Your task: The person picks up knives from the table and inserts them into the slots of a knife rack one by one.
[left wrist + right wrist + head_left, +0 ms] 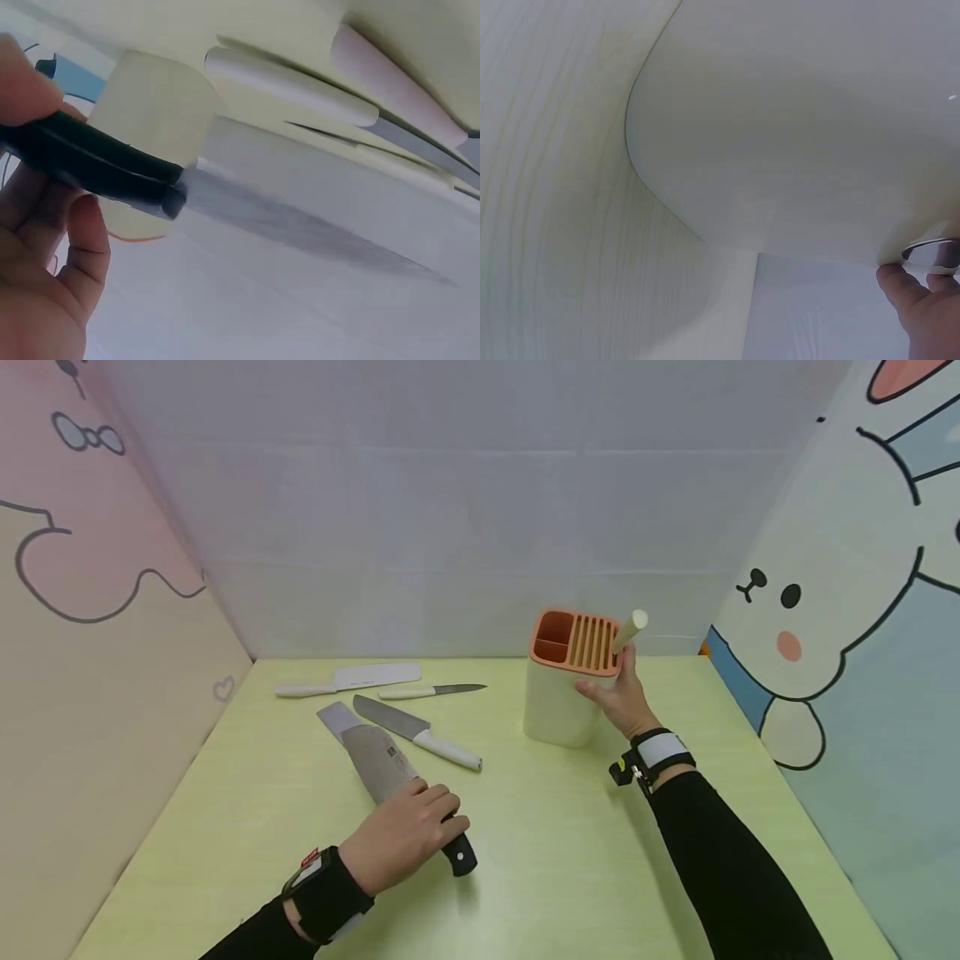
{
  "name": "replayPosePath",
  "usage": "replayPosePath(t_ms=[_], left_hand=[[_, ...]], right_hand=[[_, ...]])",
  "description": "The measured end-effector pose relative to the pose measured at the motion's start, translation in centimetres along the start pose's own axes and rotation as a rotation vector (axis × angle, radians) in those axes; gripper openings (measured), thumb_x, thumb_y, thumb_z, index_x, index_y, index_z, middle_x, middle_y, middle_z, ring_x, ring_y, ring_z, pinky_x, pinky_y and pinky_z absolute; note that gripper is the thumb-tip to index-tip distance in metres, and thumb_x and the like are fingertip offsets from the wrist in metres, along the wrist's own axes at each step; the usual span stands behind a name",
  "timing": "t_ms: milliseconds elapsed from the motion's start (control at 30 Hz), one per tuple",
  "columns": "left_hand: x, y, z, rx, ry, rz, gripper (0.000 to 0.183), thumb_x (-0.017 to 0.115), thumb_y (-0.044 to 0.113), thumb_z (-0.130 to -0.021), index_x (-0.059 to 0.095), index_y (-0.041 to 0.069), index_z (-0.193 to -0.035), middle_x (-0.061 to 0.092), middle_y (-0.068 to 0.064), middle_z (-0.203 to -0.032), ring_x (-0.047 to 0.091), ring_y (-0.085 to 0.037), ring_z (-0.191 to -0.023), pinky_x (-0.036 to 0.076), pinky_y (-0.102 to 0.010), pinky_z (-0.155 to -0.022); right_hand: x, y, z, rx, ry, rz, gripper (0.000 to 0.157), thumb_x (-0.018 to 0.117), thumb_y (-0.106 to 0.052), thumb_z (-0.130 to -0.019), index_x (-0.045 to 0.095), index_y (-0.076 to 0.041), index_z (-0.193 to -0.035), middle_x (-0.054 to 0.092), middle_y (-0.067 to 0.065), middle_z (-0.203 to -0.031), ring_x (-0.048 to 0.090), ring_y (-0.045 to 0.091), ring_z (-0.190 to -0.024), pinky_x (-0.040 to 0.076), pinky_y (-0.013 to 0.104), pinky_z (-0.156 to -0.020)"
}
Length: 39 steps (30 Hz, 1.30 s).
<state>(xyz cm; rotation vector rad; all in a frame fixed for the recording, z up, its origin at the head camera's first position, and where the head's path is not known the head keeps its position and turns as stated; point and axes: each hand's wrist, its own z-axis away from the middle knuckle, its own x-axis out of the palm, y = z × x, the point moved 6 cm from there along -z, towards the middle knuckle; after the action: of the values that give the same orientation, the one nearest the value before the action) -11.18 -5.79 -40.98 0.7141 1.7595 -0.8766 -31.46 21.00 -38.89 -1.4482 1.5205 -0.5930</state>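
Note:
My left hand (408, 835) grips the black handle (90, 161) of a cleaver (377, 762), its broad blade slanting toward the back left. Another blade (337, 717) pokes out past the cleaver's far end, the rest of it hidden in the head view. With thumb at the front and fingers round the right side, my right hand (626, 697) holds a white knife block (558, 706) that stands on the table. The block's orange top (592, 642) has narrow slots and two square compartments. A pale round handle (632, 628) sticks up from its right end.
Left of the block lie a white-handled chef's knife (420, 731), a small paring knife (431, 692) and a white-handled cleaver (352, 678) on the pale yellow-green table (555, 860). Walls with cartoon prints (862, 635) enclose the table at the back and both sides.

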Motion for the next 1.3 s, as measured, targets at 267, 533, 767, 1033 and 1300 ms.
replayPosePath(t_ms=[267,533,767,1033,1300], left_hand=[[-1.5,1.0,-0.7,0.080,0.152,0.017,0.027,0.078,0.007,-0.074,0.063,0.017,-0.095,0.057,0.004,-0.090,0.050,-0.012,-0.089,0.050,-0.022,-0.069],[-2.2,1.3,-1.3,0.073,0.185,0.020,0.021,0.075,0.006,-0.077,0.064,0.017,-0.091,0.059,0.003,-0.093,0.051,-0.012,-0.092,0.048,-0.022,-0.066],[-2.7,1.5,-1.6,0.074,0.217,0.068,0.021,0.072,0.002,-0.079,0.064,0.014,-0.094,0.060,0.000,-0.099,0.051,-0.013,-0.099,0.050,-0.024,-0.075],[-3.9,1.6,-2.3,0.114,0.290,0.047,0.018,0.068,-0.002,-0.081,0.063,0.009,-0.095,0.061,-0.005,-0.105,0.051,-0.018,-0.108,0.050,-0.027,-0.085],[-6.3,0.7,-2.8,0.141,0.337,-0.018,0.015,0.063,-0.004,-0.084,0.063,0.006,-0.096,0.062,-0.009,-0.106,0.053,-0.021,-0.111,0.048,-0.029,-0.090]], right_hand=[[0.0,-0.1,0.0,0.014,-0.002,0.010,0.095,0.073,-0.012,-0.080,0.008,-0.018,-0.148,0.032,0.006,-0.147,0.025,0.019,-0.134,0.011,0.058,-0.110],[-0.2,-0.2,0.2,0.018,0.003,0.017,0.095,0.073,-0.012,-0.080,0.007,-0.017,-0.148,0.032,0.008,-0.145,0.026,0.020,-0.133,0.013,0.059,-0.109],[-0.2,-0.3,0.2,0.023,0.003,0.013,0.095,0.073,-0.012,-0.080,0.007,-0.017,-0.148,0.032,0.008,-0.146,0.026,0.020,-0.133,0.012,0.058,-0.110],[-0.4,-0.3,0.3,0.019,0.008,0.010,0.095,0.073,-0.010,-0.080,0.007,-0.016,-0.148,0.032,0.009,-0.146,0.026,0.021,-0.133,0.012,0.059,-0.109],[-0.2,-0.4,0.3,-0.006,0.005,-0.005,0.095,0.073,-0.009,-0.079,0.008,-0.016,-0.148,0.032,0.008,-0.146,0.026,0.021,-0.133,0.014,0.057,-0.109]])
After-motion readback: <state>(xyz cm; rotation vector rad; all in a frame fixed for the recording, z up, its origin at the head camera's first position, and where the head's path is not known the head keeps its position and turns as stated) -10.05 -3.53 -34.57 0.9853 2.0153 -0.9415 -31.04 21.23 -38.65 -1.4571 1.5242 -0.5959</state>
